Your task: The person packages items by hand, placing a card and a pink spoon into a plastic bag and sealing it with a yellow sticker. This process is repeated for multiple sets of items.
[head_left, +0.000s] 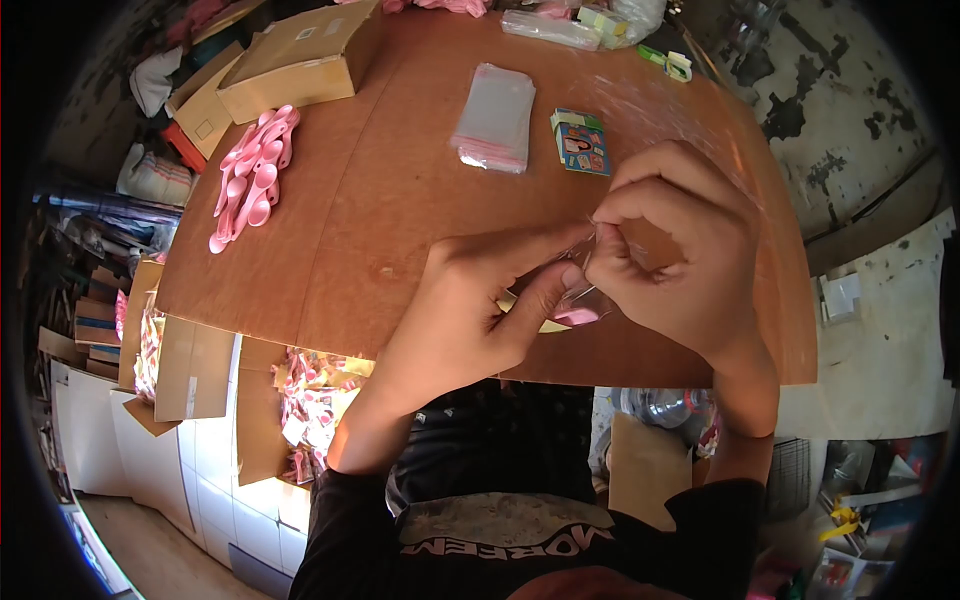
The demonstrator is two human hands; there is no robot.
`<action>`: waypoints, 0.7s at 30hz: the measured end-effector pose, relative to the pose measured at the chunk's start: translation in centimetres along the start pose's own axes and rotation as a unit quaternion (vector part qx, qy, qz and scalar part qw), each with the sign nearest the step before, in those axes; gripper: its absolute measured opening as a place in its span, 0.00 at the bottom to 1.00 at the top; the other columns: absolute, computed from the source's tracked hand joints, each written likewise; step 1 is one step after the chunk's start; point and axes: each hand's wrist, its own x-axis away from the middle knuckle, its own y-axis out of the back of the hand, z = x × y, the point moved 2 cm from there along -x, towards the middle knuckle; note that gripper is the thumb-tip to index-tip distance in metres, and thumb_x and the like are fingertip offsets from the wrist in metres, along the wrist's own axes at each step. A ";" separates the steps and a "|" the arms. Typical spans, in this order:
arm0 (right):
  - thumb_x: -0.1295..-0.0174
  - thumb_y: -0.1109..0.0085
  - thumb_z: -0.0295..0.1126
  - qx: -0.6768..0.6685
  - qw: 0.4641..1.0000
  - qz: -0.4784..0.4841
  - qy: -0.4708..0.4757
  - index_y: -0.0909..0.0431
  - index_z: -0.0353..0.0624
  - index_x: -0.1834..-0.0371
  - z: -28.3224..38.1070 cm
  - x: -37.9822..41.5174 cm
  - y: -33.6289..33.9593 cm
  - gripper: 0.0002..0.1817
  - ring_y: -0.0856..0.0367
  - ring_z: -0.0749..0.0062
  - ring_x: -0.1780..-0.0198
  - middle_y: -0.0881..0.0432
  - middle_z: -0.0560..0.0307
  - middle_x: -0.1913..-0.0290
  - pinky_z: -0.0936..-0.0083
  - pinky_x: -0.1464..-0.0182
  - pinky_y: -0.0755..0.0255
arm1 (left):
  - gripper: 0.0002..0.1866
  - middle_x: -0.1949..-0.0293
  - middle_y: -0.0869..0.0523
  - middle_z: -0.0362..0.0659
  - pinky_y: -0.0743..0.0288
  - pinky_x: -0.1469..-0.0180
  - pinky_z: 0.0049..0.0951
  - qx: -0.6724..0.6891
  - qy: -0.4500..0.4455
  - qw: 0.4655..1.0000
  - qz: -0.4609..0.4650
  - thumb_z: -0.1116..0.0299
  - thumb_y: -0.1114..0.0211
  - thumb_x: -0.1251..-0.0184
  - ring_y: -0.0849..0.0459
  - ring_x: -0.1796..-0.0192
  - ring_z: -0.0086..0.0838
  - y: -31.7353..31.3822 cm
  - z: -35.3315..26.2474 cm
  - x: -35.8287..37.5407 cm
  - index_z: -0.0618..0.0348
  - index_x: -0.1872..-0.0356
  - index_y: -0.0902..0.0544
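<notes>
A small clear plastic bag (578,292) is held up over the table's near edge, with something pink and a bit of yellow card showing low in it. My left hand (475,310) is closed on the bag, thumb and fingers pinching its side. With a fingertip pinch, my right hand (680,250) grips the bag's top edge; a thin strip of film shows between the two hands. Most of the bag's contents are hidden behind my left fingers. Beyond my hands lie a stack of clear plastic bags (495,115) and a small pile of printed cards (580,140).
Pink spoons (255,175) lie heaped at the table's left, near a cardboard box (305,60). Packed plastic rolls (550,28) and a green-and-white packet (665,63) are at the back. Below the near edge, a carton holds many filled packets (310,400).
</notes>
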 end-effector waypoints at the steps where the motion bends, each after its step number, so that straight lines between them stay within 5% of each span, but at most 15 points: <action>1: 0.64 0.40 0.14 0.003 1.000 0.000 -0.003 0.21 0.37 0.76 -0.1 0.0 0.1 0.09 0.23 0.68 0.70 0.23 0.56 0.71 0.77 0.67 0.30 | 0.14 0.67 0.13 0.51 0.19 0.66 0.26 0.003 0.000 1.000 0.003 0.80 0.38 0.39 0.11 0.67 0.33 0.0 -0.2 0.1 0.69 0.52 0.18; 4: 0.62 0.43 0.12 -0.168 0.978 0.034 -0.117 0.22 0.35 0.77 -0.9 0.5 0.3 0.08 0.23 0.74 0.68 0.22 0.56 0.70 0.82 0.66 0.31 | 0.13 0.66 0.11 0.49 0.20 0.65 0.22 0.102 0.073 0.992 -0.009 0.82 0.38 0.38 0.13 0.68 0.23 -0.2 -0.2 0.7 0.68 0.51 0.17; 7: 0.52 0.36 0.17 -0.452 0.862 0.035 -0.229 0.20 0.34 0.70 -2.2 1.9 -0.8 0.06 0.23 0.78 0.66 0.20 0.57 0.64 0.83 0.65 0.30 | 0.13 0.65 0.11 0.47 0.20 0.64 0.20 0.158 0.090 0.983 -0.024 0.83 0.38 0.37 0.13 0.66 0.22 -0.2 -0.6 1.0 0.68 0.51 0.17; 13: 0.40 0.45 0.28 -0.608 0.767 -0.018 -0.205 0.21 0.35 0.66 -6.7 1.9 2.3 0.07 0.22 0.70 0.61 0.23 0.54 0.63 0.70 0.58 0.25 | 0.15 0.66 0.13 0.46 0.20 0.61 0.22 0.219 0.060 0.959 -0.170 0.79 0.40 0.32 0.13 0.64 0.26 0.6 0.4 2.0 0.72 0.46 0.24; 15: 0.40 0.45 0.28 -0.666 0.742 0.056 -0.061 0.22 0.35 0.65 -9.7 1.2 4.7 0.07 0.22 0.68 0.62 0.24 0.56 0.62 0.68 0.59 0.25 | 0.15 0.67 0.14 0.46 0.19 0.60 0.23 0.152 0.005 0.969 -0.193 0.79 0.40 0.32 0.14 0.65 0.26 1.2 1.1 2.1 0.72 0.45 0.24; 17: 0.40 0.46 0.28 -0.708 0.691 0.114 -0.085 0.21 0.36 0.63 -16.8 3.2 5.4 0.08 0.21 0.66 0.61 0.21 0.57 0.62 0.68 0.57 0.24 | 0.17 0.67 0.14 0.46 0.20 0.59 0.24 0.150 0.031 0.968 -0.200 0.77 0.41 0.31 0.14 0.64 0.26 1.3 0.6 1.9 0.71 0.43 0.25; 18: 0.40 0.45 0.28 -0.450 0.836 0.110 -0.294 0.20 0.36 0.60 -20.7 4.9 4.0 0.09 0.20 0.67 0.61 0.19 0.58 0.61 0.70 0.56 0.24 | 0.18 0.68 0.14 0.46 0.21 0.58 0.25 0.147 0.057 0.966 -0.206 0.76 0.42 0.30 0.15 0.63 0.27 1.4 0.3 2.0 0.70 0.41 0.26; 19: 0.40 0.45 0.28 -0.132 0.871 0.091 -0.463 0.20 0.37 0.57 -23.4 6.7 3.5 0.11 0.19 0.67 0.62 0.17 0.59 0.61 0.72 0.56 0.24 | 0.18 0.68 0.14 0.46 0.21 0.58 0.25 0.149 0.054 0.966 -0.203 0.76 0.42 0.30 0.15 0.63 0.27 1.4 0.4 2.1 0.70 0.41 0.26; 21: 0.42 0.43 0.28 -0.037 0.890 0.043 -0.453 0.19 0.38 0.57 -24.8 8.8 3.3 0.11 0.19 0.70 0.62 0.16 0.58 0.61 0.74 0.57 0.24 | 0.16 0.67 0.14 0.46 0.20 0.60 0.26 0.146 0.062 0.966 -0.206 0.75 0.41 0.30 0.15 0.63 0.27 1.8 1.4 2.1 0.71 0.44 0.24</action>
